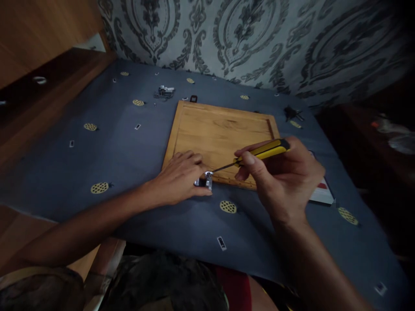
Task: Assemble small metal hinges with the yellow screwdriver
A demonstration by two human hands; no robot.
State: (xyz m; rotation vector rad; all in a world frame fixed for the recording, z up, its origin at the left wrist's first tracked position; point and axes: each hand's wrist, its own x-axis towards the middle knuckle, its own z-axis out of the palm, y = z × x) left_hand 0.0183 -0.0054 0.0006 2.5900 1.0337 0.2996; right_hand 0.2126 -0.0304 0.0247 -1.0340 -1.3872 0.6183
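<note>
A table [119, 151] spread with a blue pineapple-print cloth bears a flat wooden board [223, 129]. The right hand [287, 183] is above the board's near right corner; the left hand [180, 175] rests on its near left edge. The right fingers are curled tight around a yellow-and-black screwdriver [266, 151], slanting down leftward. Its tip is at a small shiny metal fitting [209, 183] by the board's near edge, held between left thumb and forefinger.

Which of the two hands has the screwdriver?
The right hand, gripping the yellow-and-black screwdriver; the left hand touches the metal piece at the near edge of the wooden board.
</note>
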